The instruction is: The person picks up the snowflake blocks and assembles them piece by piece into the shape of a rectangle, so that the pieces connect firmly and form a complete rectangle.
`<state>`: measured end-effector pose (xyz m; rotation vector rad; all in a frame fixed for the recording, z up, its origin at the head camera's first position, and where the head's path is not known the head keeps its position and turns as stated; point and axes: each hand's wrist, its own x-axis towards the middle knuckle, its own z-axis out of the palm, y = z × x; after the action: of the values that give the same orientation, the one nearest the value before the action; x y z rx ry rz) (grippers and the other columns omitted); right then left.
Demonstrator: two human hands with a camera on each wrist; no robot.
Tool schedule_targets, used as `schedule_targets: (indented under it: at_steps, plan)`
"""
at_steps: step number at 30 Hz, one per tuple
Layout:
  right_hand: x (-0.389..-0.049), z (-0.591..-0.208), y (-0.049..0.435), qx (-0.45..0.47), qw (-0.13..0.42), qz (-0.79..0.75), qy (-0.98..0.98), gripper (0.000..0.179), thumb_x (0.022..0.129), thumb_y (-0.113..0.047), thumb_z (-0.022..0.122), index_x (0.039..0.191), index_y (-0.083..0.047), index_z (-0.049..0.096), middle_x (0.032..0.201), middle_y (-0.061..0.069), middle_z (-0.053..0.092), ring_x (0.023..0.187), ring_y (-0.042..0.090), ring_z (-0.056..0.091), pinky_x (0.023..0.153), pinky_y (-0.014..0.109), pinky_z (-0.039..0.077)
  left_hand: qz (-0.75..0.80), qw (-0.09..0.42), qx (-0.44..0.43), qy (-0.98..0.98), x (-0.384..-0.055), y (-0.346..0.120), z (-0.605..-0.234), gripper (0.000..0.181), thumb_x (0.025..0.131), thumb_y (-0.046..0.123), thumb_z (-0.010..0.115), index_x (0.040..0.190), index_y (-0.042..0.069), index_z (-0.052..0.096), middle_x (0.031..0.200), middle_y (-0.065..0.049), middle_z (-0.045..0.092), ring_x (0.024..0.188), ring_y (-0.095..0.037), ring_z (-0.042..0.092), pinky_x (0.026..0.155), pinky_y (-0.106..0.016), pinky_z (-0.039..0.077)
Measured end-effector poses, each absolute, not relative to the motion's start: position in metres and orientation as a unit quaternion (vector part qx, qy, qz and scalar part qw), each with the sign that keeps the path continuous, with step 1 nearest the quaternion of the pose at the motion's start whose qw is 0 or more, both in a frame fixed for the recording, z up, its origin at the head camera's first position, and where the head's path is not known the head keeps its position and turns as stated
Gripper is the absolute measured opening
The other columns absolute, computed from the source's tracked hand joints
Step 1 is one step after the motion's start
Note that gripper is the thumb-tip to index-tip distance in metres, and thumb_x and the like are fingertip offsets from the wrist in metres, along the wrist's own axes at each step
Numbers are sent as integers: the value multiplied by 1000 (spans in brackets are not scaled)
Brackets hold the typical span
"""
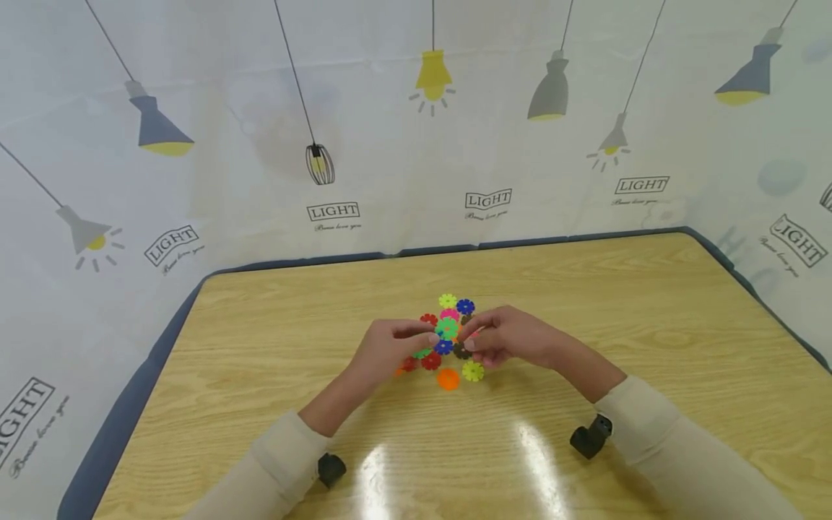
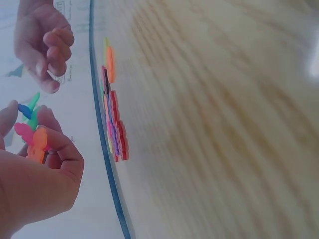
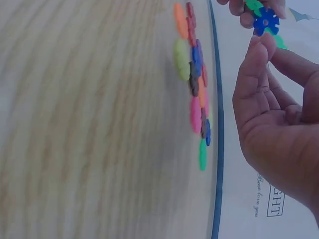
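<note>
My left hand (image 1: 393,350) is raised over the table and pinches a small cluster of joined plastic snowflake discs. In the left wrist view it shows a green disc (image 2: 33,118), a blue disc (image 2: 24,110), a pink disc (image 2: 26,131) and an orange disc (image 2: 38,144). Facing it, my right hand (image 1: 510,338) has loosely bent fingers, with nothing visible between them. The right wrist view puts its fingertips (image 3: 260,46) close by the blue disc; the left wrist view shows them apart from the cluster.
Loose notched discs lie grouped beneath the hands, among them a yellow disc (image 1: 473,371), an orange disc (image 1: 448,379) and a red disc (image 1: 431,360). The wood-grain table (image 1: 260,332) meets a curtain (image 1: 390,130) printed with lamps along its back edge.
</note>
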<state>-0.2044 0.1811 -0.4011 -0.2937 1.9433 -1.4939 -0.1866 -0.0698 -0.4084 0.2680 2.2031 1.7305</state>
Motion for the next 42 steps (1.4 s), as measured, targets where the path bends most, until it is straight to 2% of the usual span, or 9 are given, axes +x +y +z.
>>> schedule_targets:
  at_steps: [7, 14, 19, 25, 29, 32, 37, 42]
  plan:
    - [-201, -413, 190, -94, 334, -543, 765, 30, 93, -16, 64, 118, 0, 63, 78, 12, 66, 59, 17, 59, 61, 31, 56, 608, 176, 81, 770, -186, -72, -407, 37, 87, 34, 73, 116, 11, 72, 112, -4, 71, 101, -17, 66, 90, -35, 53]
    - [-199, -424, 194, -115, 343, -511, 780, 29, 93, -16, 65, 120, -7, 66, 74, 13, 68, 52, 16, 59, 53, 31, 54, 598, 181, 83, 776, -186, -70, -407, 38, 85, 35, 76, 115, 14, 72, 114, -2, 70, 101, -18, 64, 90, -38, 53]
    - [-196, -428, 193, -119, 353, -498, 783, 30, 92, -14, 65, 122, -9, 66, 71, 12, 67, 50, 15, 58, 50, 29, 53, 589, 184, 93, 782, -186, -71, -407, 36, 86, 34, 75, 115, 13, 72, 109, -2, 70, 93, -20, 62, 83, -39, 54]
    - [-193, -427, 188, -140, 339, -463, 807, 31, 91, -12, 65, 122, -9, 65, 67, 11, 65, 47, 16, 56, 48, 30, 53, 583, 184, 111, 784, -186, -72, -409, 37, 86, 35, 74, 115, 12, 72, 109, -2, 70, 92, -22, 63, 77, -31, 54]
    - [-193, -426, 184, -162, 326, -430, 826, 22, 89, -10, 66, 111, -6, 64, 62, 8, 61, 45, 16, 53, 46, 28, 49, 604, 191, 122, 764, -186, -72, -409, 38, 87, 31, 74, 117, 7, 70, 107, -7, 71, 97, -31, 66, 79, -38, 57]
    - [-194, -426, 182, -170, 316, -407, 840, 16, 88, -8, 67, 102, -3, 61, 57, 5, 56, 43, 14, 48, 46, 25, 44, 609, 195, 126, 759, -186, -71, -409, 40, 87, 28, 74, 119, 5, 69, 103, -9, 73, 95, -34, 68, 79, -43, 57]
    - [-194, -425, 184, -169, 315, -392, 848, 14, 88, -10, 69, 89, -1, 58, 53, 2, 49, 40, 13, 41, 46, 25, 39, 573, 177, 129, 790, -185, -71, -406, 42, 86, 35, 74, 119, 10, 69, 98, -4, 74, 83, -31, 69, 76, -40, 57]
    - [-194, -424, 190, -153, 315, -397, 848, 20, 94, -17, 63, 81, -3, 55, 57, 5, 56, 43, 14, 49, 47, 25, 42, 544, 154, 134, 814, -184, -71, -407, 44, 84, 41, 74, 119, 14, 70, 105, -1, 71, 80, -26, 66, 70, -36, 54]
